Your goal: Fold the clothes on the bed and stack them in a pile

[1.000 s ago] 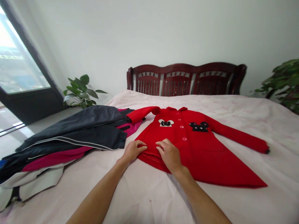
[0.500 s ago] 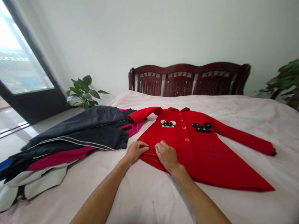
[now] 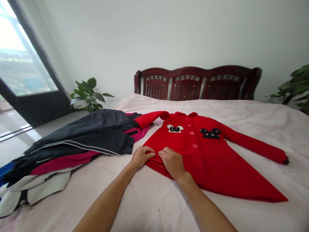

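A red coat (image 3: 212, 167) lies face up on the bed, collar toward the headboard, with pink buttons down its front. It bears a white mouse-shaped patch with a black bow (image 3: 174, 128) and a black mouse-shaped patch (image 3: 210, 133). My left hand (image 3: 142, 156) is closed on the coat's lower left corner, thumb and fingers pinching the hem. Just right of it, my right hand (image 3: 172, 161) is closed on the same hem, its fingertips curled into the cloth. Between the hands the hem is slightly raised, and a strip of red lining shows.
Several dark, magenta and white garments (image 3: 79, 138) lie piled at the left. A pink sheet (image 3: 154, 206) covers the bed, with a dark wooden headboard (image 3: 185, 84) behind. Leafy plants (image 3: 88, 93) stand on both sides, and a glass door (image 3: 29, 64) is at far left.
The view has shifted slightly, so the whole scene sits a little differently. Both hands stay closed on the coat's hem, the right fingertips a touch farther left.
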Available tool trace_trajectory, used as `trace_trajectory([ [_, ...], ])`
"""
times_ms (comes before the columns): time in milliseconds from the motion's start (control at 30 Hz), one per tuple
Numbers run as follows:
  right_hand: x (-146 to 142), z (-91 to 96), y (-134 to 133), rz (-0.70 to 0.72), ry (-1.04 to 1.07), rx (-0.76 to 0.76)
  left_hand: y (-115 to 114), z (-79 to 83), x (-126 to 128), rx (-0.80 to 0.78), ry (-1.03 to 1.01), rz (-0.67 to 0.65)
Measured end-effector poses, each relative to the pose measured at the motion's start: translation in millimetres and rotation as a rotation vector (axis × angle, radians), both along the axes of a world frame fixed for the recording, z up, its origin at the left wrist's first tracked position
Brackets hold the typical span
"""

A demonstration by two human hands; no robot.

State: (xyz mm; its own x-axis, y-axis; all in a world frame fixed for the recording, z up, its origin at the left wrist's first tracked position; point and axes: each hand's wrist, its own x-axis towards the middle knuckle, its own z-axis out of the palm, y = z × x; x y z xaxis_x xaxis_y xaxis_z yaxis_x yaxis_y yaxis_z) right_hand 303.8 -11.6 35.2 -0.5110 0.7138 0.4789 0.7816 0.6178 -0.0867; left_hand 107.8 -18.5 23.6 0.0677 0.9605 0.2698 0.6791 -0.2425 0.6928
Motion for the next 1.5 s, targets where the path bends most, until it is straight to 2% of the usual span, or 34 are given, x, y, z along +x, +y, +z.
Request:
trace_trajectory([
  [133,-5.6,0.2,1.1,-0.06,0.02,-0.011,0.3,-0.8,-0.3,0.0,0.007,0.004],
  [267,-5.7,-0.4,4.2,-0.172,0.252,-0.084,0.6,-0.8,-0.1,0.003,0.01,0.007],
  [367,-4.6,-0.2,4.8,-0.143,0.341,-0.114,0.3,-0.1,0.6,0.005,0.014,0.009],
  [600,-10.9,-0.9,1.0,-0.007,0.109,-0.065,-0.2,0.0,0.8,0.002,0.024,0.011],
  [767,-16.2,-5.3,1.9,-0.016,0.053,-0.014,0.1,-0.2,0.6,0.004,0.018,-0.003],
  [833,-16.7,-7.0,5.0,-0.043,0.149,-0.036,0.0,-0.1,0.5,0.009,0.01,0.002],
  [967,-10.9,-2.1,9.5,-0.079,0.531,-0.12,-0.3,-0.9,0.1,0.023,-0.005,0.015],
  [1033,-3.5,6.5,3.5,-0.058,0.685,-0.199,-0.5,-1.8,0.1,0.029,-0.013,0.018],
  [1100,6.8,18.4,-10.3,0.01,0.72,-0.313,-1.0,-2.6,-0.1,0.034,-0.026,0.021],
  [1200,28.4,37.0,-36.3,0.214,0.532,-0.517,-4.6,-1.1,-1.8,0.034,-0.047,0.026],
  [1267,48.5,44.8,-47.4,0.288,0.429,-0.555,-10.7,3.4,-3.6,0.033,-0.056,0.026],
  [1333,74.0,45.7,-49.3,0.229,0.464,-0.49,-20.3,10.5,-3.6,0.051,-0.023,0.027],
  [1433,116.8,33.8,-39.9,-0.047,0.624,-0.428,-37.4,22.0,7.3,0.151,0.162,-0.037],
  [1500,142.0,20.6,-32.4,-0.206,0.696,-0.447,-46.1,26.5,25.6,0.224,0.288,-0.155],
])
